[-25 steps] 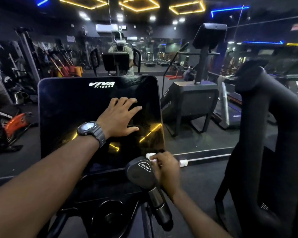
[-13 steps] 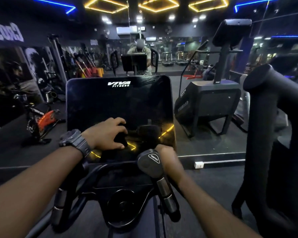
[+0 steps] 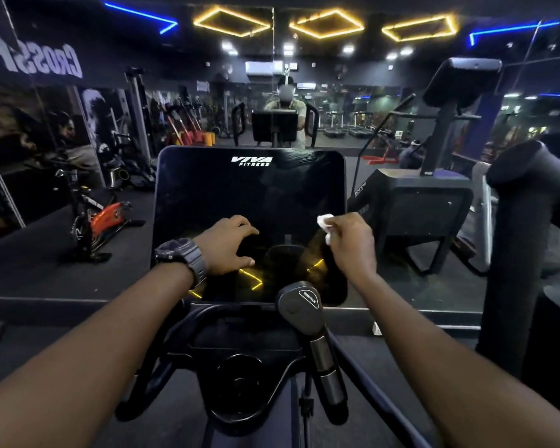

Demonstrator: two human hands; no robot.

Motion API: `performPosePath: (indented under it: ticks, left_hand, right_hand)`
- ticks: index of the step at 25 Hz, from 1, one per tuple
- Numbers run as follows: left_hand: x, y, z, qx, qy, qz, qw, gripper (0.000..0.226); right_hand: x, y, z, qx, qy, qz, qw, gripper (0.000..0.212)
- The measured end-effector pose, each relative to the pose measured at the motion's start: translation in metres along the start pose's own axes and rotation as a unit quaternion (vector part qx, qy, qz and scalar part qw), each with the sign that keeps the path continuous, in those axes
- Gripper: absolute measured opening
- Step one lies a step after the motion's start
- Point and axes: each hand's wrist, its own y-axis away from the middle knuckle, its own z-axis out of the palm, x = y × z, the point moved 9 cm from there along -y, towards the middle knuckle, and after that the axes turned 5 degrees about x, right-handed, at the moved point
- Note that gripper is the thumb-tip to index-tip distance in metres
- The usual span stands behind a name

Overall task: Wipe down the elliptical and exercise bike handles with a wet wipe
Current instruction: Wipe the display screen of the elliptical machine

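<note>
Lifting off the resistance lever (image 3: 299,305), the right hand (image 3: 353,244) is now up at the console screen's (image 3: 249,189) right edge, mid-frame. A second ago it sat low, fingers tucked around the lever head. Its fingers are curled tight on the wet wipe (image 3: 324,220), white wad poking out above the knuckles and a bit below.

Left hand (image 3: 228,245): half a second back it was bunched on the screen's lower part; now fingers arched, tips resting on the glass, holding nothing. Watch on that wrist.

Reading: lever knob looks finished; wipe seems headed for the screen rim or another grip. Curved handlebars (image 3: 175,350) below the console look not yet reached, so much of the task probably remains.

Edges and room:
- Screen's rounded right corner just beside the wipe hand; open air to its right.
- Tall black upright handle (image 3: 524,221), far right of frame, well apart from the right arm.
- Lever juts up between the forearms, near the right wrist; a downward return would need to clear it.
- Mirror wall ahead; orange bike (image 3: 105,218) lower left, distant.
</note>
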Motion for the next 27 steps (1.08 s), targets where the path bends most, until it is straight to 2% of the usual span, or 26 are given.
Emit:
performPosePath:
  ticks: [1, 2, 3, 4, 5, 6, 8, 9, 10, 11, 12, 13, 14, 15, 16, 18, 19, 20, 21, 22, 23, 24, 25, 26, 27]
  left_hand:
    - [-0.001, 0.000, 0.002, -0.005, -0.008, -0.005, 1.000, 0.072]
    - [-0.001, 0.000, 0.005, -0.012, -0.019, -0.009, 1.000, 0.075]
    - [0.000, 0.001, 0.006, -0.019, -0.036, -0.009, 0.999, 0.077]
    - [0.001, 0.001, 0.007, -0.025, -0.053, -0.009, 0.998, 0.079]
    - [0.001, 0.001, 0.008, -0.027, -0.067, -0.011, 0.997, 0.080]
    - [0.001, 0.001, 0.008, -0.030, -0.076, -0.015, 0.997, 0.080]
    - [-0.003, 0.001, 0.009, -0.032, -0.090, -0.029, 0.995, 0.082]
    - [-0.005, 0.001, 0.009, -0.029, -0.100, -0.033, 0.994, 0.082]
    - [-0.006, 0.000, 0.008, -0.027, -0.107, -0.035, 0.993, 0.081]
    - [-0.006, 0.000, 0.007, -0.024, -0.109, -0.037, 0.993, 0.080]
    - [-0.005, -0.001, 0.006, -0.022, -0.108, -0.037, 0.993, 0.079]
    - [-0.003, -0.001, 0.005, -0.020, -0.107, -0.036, 0.993, 0.078]
    - [-0.001, -0.001, 0.004, -0.018, -0.106, -0.035, 0.994, 0.077]
    - [-0.001, -0.001, 0.003, -0.018, -0.106, -0.035, 0.994, 0.077]
    - [-0.001, 0.000, 0.003, -0.019, -0.106, -0.036, 0.994, 0.077]
    - [-0.002, -0.001, 0.004, -0.017, -0.107, -0.035, 0.993, 0.076]
    - [-0.003, -0.002, 0.003, -0.013, -0.109, -0.033, 0.993, 0.076]
    - [-0.004, -0.003, 0.002, -0.009, -0.111, -0.033, 0.993, 0.076]
    - [-0.005, -0.004, 0.002, -0.006, -0.112, -0.035, 0.993, 0.076]
    - [-0.004, -0.005, 0.002, -0.004, -0.112, -0.036, 0.993, 0.075]
    - [-0.003, -0.005, 0.002, -0.003, -0.111, -0.036, 0.993, 0.074]
    - [-0.001, -0.006, 0.001, -0.004, -0.112, -0.034, 0.993, 0.074]
    - [0.000, -0.007, 0.000, -0.004, -0.114, -0.032, 0.993, 0.074]
    - [0.000, -0.008, 0.000, -0.005, -0.114, -0.030, 0.993, 0.074]
    - [0.000, -0.007, 0.000, -0.007, -0.113, -0.031, 0.993, 0.074]
  right_hand:
    - [-0.013, 0.014, 0.010, -0.036, -0.001, -0.020, 0.999, 0.016]
    - [-0.035, 0.041, 0.031, -0.131, -0.008, -0.071, 0.989, 0.016]
    - [-0.046, 0.075, 0.053, -0.235, -0.023, -0.121, 0.964, 0.018]
    - [-0.050, 0.094, 0.062, -0.291, -0.027, -0.171, 0.941, 0.021]
    - [-0.049, 0.085, 0.059, -0.288, -0.009, -0.204, 0.936, 0.023]
    - [-0.045, 0.052, 0.050, -0.234, 0.022, -0.198, 0.952, 0.024]
    - [-0.020, -0.024, 0.010, -0.028, 0.025, -0.082, 0.996, 0.025]
    - [-0.008, -0.036, 0.002, 0.030, 0.012, -0.013, 0.999, 0.024]
    - [-0.010, -0.030, 0.008, 0.023, 0.015, -0.014, 1.000, 0.023]
    - [-0.018, -0.008, 0.034, -0.041, 0.003, -0.064, 0.997, 0.021]
    - [-0.033, 0.030, 0.068, -0.160, -0.010, -0.134, 0.978, 0.021]
    - [-0.040, 0.074, 0.096, -0.289, -0.022, -0.206, 0.935, 0.023]
    - [-0.044, 0.091, 0.106, -0.356, -0.015, -0.275, 0.893, 0.025]
    - [-0.049, 0.077, 0.100, -0.352, -0.001, -0.322, 0.879, 0.023]
    - [-0.050, 0.036, 0.088, -0.281, 0.038, -0.308, 0.908, 0.021]
    - [-0.033, -0.046, 0.033, -0.050, 0.049, -0.147, 0.987, 0.020]
    - [-0.021, -0.058, 0.023, 0.006, 0.029, -0.066, 0.997, 0.020]
    - [-0.023, -0.048, 0.024, 0.025, 0.026, -0.059, 0.998, 0.019]
    - [-0.035, -0.023, 0.049, -0.035, 0.025, -0.116, 0.992, 0.019]
    - [-0.055, 0.023, 0.088, -0.163, 0.013, -0.210, 0.964, 0.020]
    - [-0.066, 0.075, 0.120, -0.299, -0.003, -0.311, 0.902, 0.023]
    - [-0.067, 0.095, 0.130, -0.369, 0.009, -0.380, 0.848, 0.027]
    - [-0.071, 0.083, 0.121, -0.358, 0.037, -0.424, 0.831, 0.028]
    - [-0.074, 0.042, 0.107, -0.289, 0.068, -0.397, 0.868, 0.026]
    - [-0.072, -0.004, 0.077, -0.174, 0.070, -0.317, 0.930, 0.024]
